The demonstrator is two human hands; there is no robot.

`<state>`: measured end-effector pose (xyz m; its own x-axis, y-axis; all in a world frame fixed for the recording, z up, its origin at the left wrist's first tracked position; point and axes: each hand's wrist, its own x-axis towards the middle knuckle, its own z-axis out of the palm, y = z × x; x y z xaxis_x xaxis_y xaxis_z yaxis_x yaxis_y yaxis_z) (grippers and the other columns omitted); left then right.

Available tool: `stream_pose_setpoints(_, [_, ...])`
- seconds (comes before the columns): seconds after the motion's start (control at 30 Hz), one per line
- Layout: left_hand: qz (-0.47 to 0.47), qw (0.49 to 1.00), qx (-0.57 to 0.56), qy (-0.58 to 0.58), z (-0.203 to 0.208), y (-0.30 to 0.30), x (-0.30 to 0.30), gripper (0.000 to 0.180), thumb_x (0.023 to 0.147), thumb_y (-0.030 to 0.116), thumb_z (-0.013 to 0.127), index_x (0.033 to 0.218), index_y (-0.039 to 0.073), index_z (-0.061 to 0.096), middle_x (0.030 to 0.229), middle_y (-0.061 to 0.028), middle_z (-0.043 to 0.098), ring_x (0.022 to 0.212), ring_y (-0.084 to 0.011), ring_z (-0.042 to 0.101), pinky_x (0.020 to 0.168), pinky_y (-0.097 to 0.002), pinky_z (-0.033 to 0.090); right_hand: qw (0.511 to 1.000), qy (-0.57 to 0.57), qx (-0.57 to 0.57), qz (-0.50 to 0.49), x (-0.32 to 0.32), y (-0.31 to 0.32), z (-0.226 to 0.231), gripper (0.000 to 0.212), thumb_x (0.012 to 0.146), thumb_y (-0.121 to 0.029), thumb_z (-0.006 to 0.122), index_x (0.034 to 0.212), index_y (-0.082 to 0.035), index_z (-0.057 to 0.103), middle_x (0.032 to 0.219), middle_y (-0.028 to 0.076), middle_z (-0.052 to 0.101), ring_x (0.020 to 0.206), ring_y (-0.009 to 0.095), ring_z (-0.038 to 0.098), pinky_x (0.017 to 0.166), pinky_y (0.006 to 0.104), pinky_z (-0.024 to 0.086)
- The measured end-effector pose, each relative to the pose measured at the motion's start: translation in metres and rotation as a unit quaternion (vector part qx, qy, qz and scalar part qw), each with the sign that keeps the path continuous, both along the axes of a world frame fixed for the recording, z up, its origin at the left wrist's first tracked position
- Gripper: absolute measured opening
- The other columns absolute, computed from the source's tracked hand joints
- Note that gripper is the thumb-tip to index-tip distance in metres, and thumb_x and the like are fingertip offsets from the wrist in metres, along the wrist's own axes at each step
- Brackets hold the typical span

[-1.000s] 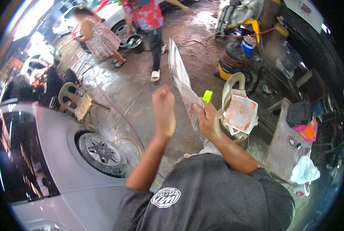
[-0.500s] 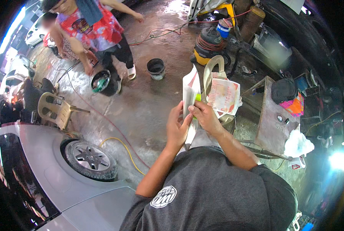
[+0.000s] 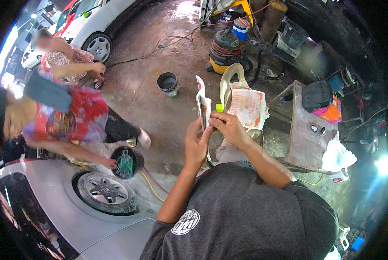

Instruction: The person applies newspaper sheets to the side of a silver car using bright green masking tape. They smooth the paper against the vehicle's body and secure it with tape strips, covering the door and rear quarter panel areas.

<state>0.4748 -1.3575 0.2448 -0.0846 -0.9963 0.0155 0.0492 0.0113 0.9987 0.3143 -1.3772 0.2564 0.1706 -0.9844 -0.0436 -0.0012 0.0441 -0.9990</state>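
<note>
Folded white paper sheets with red print (image 3: 205,108) stand on edge in front of my chest. My left hand (image 3: 195,145) is wrapped round their lower part, thumb toward me. At their right edge my right hand (image 3: 230,128) pinches the paper, its fingertips beside the left thumb. A bright yellow-green piece (image 3: 220,108) shows behind the sheets at the right fingers; its kind cannot be made out. Just beyond my right hand, a stack of similar printed sheets (image 3: 247,108) lies on a beige plastic chair (image 3: 225,89).
A grey car (image 3: 42,195) with its wheel (image 3: 106,190) is at left. A person in a red patterned shirt (image 3: 79,112) carries a black bucket (image 3: 125,162) there. Ahead are another bucket (image 3: 168,84), a yellow-black vacuum (image 3: 225,52) and hoses. A worn table (image 3: 304,143) stands right.
The person with the bucket has come nearer on the left, beside the car's wheel. The sheets in my hands have turned and narrowed, and my right fingers have shifted up their edge.
</note>
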Motion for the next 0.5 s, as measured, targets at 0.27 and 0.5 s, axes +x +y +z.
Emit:
stream_pose_setpoints(0.27, [0.017,1.0,-0.024,0.002,0.001,-0.062,-0.05,0.029,0.107,0.011,0.057,0.13,-0.003,0.063,0.115,-0.0059,0.061,0.109,-0.013,0.06,0.097,-0.0279,0.045,0.999,-0.047,0.011,-0.005,-0.047,-0.071,-0.011,0.023,0.102,-0.016,0.063,0.109,0.004,0.069,0.097,0.005,0.07,0.091,0.011,0.065,0.082,0.0284,0.055])
stream_pose_setpoints(0.5, [0.099,0.99,0.05,-0.089,-0.041,-0.115,-0.078,0.02,0.108,0.022,0.055,0.11,0.005,0.065,0.104,-0.0032,0.066,0.088,-0.0133,0.065,0.082,-0.0295,0.053,0.999,0.036,-0.023,0.005,-0.094,-0.128,-0.027,0.019,0.105,-0.017,0.06,0.095,-0.002,0.063,0.085,-0.003,0.058,0.08,0.005,0.054,0.073,0.0259,0.049])
